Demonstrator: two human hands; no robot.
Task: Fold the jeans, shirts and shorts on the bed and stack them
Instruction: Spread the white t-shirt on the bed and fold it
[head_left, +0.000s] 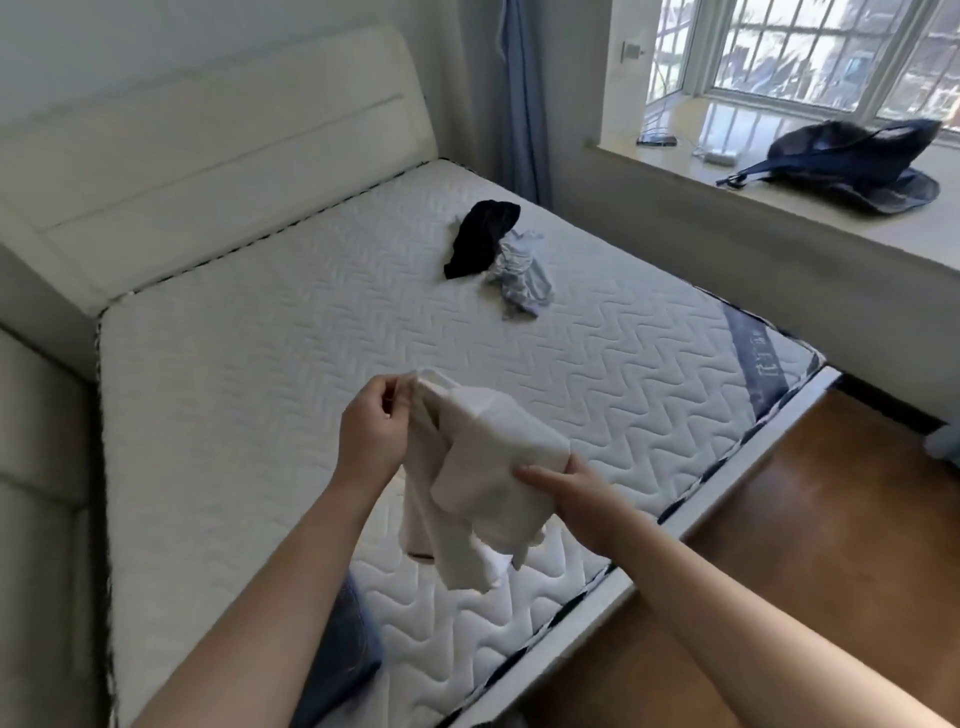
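1. Left hand (370, 435): fingers curled, pinching the top edge of a white garment (483, 467).
2. Right hand (576, 493): fingers gripping its right side.
3. Garment hangs above the near bed (260, 389).
4. Black garment (480, 239) and pale blue garment (522, 275) lie touching, far right.

Quilted mattress (291, 395) — black garment (480, 236), pale-blue garment (519, 275) touching.

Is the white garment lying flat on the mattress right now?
No, the white garment hangs in the air above the mattress, gripped by the left hand and the right hand.
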